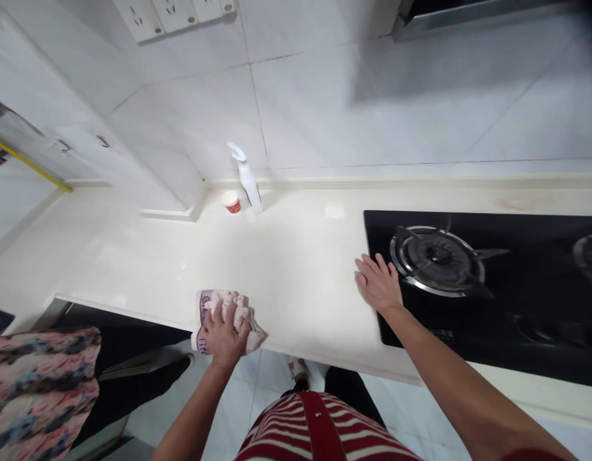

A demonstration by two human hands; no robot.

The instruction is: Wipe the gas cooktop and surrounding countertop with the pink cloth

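My left hand (223, 336) presses down on a crumpled pale pink cloth (205, 307) with purple lettering along its edge, its fingers curved over the folds. The cloth lies at the front edge of the cream countertop (296, 275). My right hand (380, 282) rests palm down with fingers spread, across the left edge of the black gas stove (512, 288). Nothing shows in that hand. Just right of it sits a round burner (437, 259) with a metal pan support.
A white spray bottle (250, 186) and a small red-and-white cup (231, 202) stand by the tiled wall. Wall sockets (173, 16) are above, and a range hood edge (469, 19) juts out upper right. Another person in a floral top (41, 390) stands at left.
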